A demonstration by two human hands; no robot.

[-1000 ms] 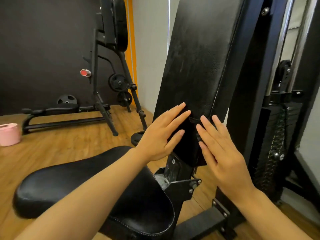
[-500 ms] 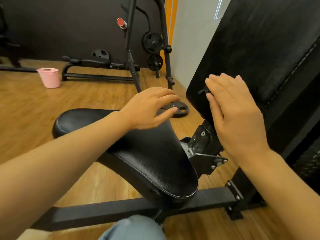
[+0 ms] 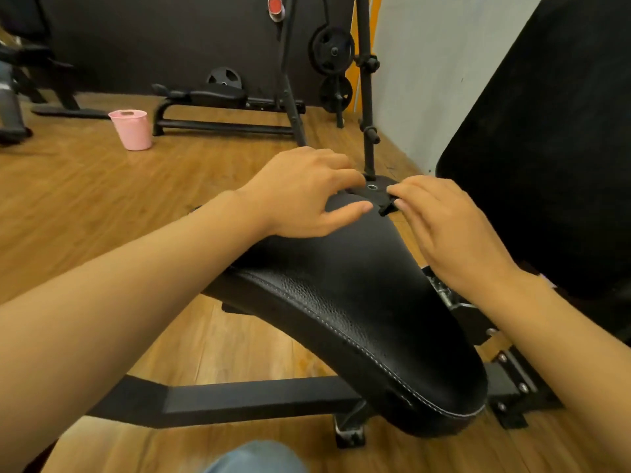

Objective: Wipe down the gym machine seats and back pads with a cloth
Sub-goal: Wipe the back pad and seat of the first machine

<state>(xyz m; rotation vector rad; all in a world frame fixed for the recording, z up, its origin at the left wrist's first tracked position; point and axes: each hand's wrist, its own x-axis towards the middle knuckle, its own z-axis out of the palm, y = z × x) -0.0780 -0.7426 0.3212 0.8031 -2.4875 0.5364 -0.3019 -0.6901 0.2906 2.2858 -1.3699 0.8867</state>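
The black padded seat (image 3: 358, 302) runs from the middle of the view down to the lower right. The tall black back pad (image 3: 546, 148) stands at the right. My left hand (image 3: 300, 192) rests on the seat's far end, fingers bent loosely over the leather. Just to its right, my right hand (image 3: 444, 230) hovers over the seat's far right edge. Its fingertips pinch a small black piece of what looks like cloth (image 3: 387, 208), mostly hidden under the fingers.
A pink bucket (image 3: 131, 129) stands on the wooden floor at the back left. Behind it are a black bench (image 3: 218, 97) and a rack with weight plates (image 3: 331, 46). The machine's black floor beam (image 3: 239, 397) crosses below the seat. My knee (image 3: 252, 459) shows at the bottom edge.
Both hands have come down from the lower back pad to the seat. My left hand now lies on the seat's far end, and my view has tilted downward.
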